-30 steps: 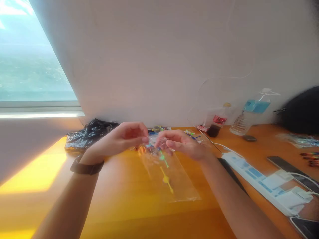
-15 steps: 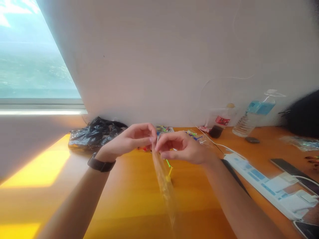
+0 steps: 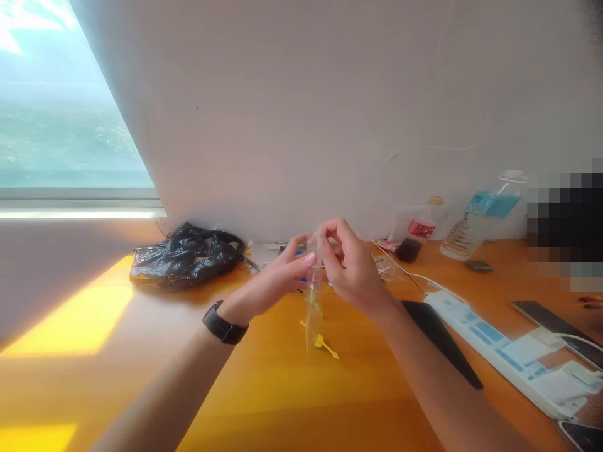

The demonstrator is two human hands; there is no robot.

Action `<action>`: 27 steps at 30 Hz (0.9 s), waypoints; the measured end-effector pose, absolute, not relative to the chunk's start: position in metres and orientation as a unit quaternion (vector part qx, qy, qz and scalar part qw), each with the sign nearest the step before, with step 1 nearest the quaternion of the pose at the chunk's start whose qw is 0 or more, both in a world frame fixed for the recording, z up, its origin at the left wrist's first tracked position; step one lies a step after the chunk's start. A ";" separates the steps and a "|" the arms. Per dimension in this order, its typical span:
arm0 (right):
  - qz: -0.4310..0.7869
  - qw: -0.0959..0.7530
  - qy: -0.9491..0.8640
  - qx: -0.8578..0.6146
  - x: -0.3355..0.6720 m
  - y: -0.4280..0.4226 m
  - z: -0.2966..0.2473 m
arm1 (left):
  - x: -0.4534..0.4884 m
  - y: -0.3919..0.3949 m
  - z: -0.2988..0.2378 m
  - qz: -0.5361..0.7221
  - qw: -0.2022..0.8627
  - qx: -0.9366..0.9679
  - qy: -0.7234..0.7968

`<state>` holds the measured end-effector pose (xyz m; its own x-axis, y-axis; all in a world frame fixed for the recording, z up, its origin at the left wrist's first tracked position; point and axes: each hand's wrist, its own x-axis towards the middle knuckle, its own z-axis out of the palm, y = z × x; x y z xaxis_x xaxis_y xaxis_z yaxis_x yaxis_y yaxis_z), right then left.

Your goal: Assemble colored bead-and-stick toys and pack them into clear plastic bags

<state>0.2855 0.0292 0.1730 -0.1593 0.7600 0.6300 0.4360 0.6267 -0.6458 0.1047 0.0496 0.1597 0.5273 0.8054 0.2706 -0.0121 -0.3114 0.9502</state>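
A clear plastic bag point(image 3: 313, 314) hangs on edge between my hands above the wooden table. At its top edge, my right hand point(image 3: 347, 267) pinches it between thumb and fingers. My left hand point(image 3: 277, 273), with a black watch on the wrist, has its thumb and fingers closed on the bag's other side. Just below the bag a small yellow arrow-shaped plastic piece point(image 3: 327, 346) lies on the table. A light green piece point(image 3: 315, 302) shows through or behind the film; I cannot tell which. More small coloured pieces behind my hands are mostly hidden.
A black plastic bag point(image 3: 188, 257) lies at the back left. Along the back right stand a red-labelled bottle point(image 3: 414, 232) and a large water bottle point(image 3: 480, 216). A white power strip point(image 3: 490, 342), a dark flat object point(image 3: 445, 342) and a phone point(image 3: 551, 323) lie on the right.
The plastic bag, earlier hanging long towards the bottom edge, now looks shorter. My left hand has shifted right and my right hand slightly up and left. The yellow piece shows more clearly.
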 end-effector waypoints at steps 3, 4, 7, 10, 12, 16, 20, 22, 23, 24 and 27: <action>0.111 0.500 -0.754 -0.412 0.289 0.031 0.171 | 0.113 0.044 0.160 0.355 0.637 0.658 0.190; 0.088 0.493 -0.760 -0.414 0.290 0.031 0.172 | 0.114 0.042 0.162 0.348 0.666 0.639 0.163; 0.062 0.472 -0.779 -0.408 0.295 0.033 0.172 | 0.112 0.040 0.168 0.335 0.704 0.609 0.145; 0.136 0.481 -0.777 -0.384 0.295 0.034 0.172 | 0.105 0.042 0.170 0.309 0.736 0.581 0.157; 0.195 0.498 -0.761 -0.368 0.295 0.035 0.172 | 0.099 0.045 0.168 0.300 0.753 0.567 0.150; 0.288 0.513 -0.733 -0.342 0.298 0.036 0.173 | 0.087 0.055 0.162 0.280 0.753 0.580 0.137; 0.398 0.505 -0.708 -0.293 0.305 0.048 0.169 | 0.071 0.068 0.159 0.255 0.711 0.627 0.192; 0.406 0.549 -0.669 -0.295 0.306 0.062 0.157 | 0.062 0.073 0.160 0.277 0.674 0.643 0.236; 0.393 0.580 -0.641 -0.311 0.306 0.070 0.148 | 0.058 0.075 0.160 0.295 0.653 0.648 0.257; 0.378 0.596 -0.623 -0.337 0.305 0.078 0.137 | 0.055 0.077 0.160 0.314 0.634 0.651 0.275; 0.318 0.488 -0.694 -0.423 0.300 0.097 0.098 | 0.050 0.081 0.158 0.355 0.586 0.657 0.315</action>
<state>0.3003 0.0968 0.0980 -0.1665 0.8973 0.4088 0.2771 0.4404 -0.8539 0.0499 0.0813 0.1580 0.5497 0.8298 0.0963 -0.0015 -0.1143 0.9934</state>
